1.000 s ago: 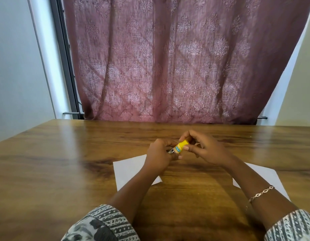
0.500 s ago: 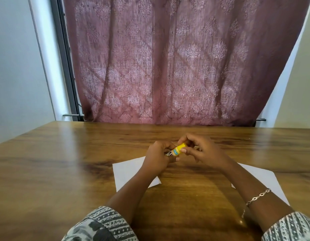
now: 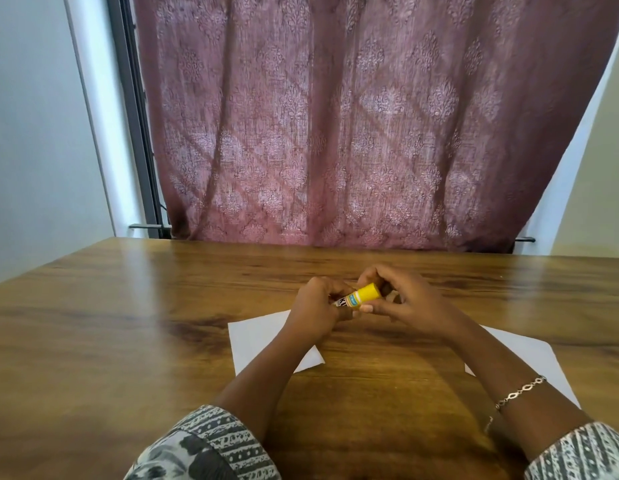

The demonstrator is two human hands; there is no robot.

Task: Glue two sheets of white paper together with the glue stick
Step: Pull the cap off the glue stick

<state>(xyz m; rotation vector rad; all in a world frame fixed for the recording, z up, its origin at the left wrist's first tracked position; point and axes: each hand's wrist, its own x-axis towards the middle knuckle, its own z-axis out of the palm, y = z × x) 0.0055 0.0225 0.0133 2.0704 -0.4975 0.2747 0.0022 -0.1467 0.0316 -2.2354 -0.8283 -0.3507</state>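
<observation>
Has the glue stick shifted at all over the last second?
No. The glue stick stays just beyond the far corner of the left sheet, gripped by the left hand and right hand.

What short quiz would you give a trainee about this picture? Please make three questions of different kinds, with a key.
1. Multiple choice: how many hands grip the glue stick? A) none; B) one; C) two.
2. True or false: the two white sheets overlap.
3. Fill in: the glue stick's yellow end points toward the ___ hand.
Key: 1 C, the left hand and right hand both grip it. 2 False, the left sheet and right sheet lie apart on the table. 3 right.
</observation>
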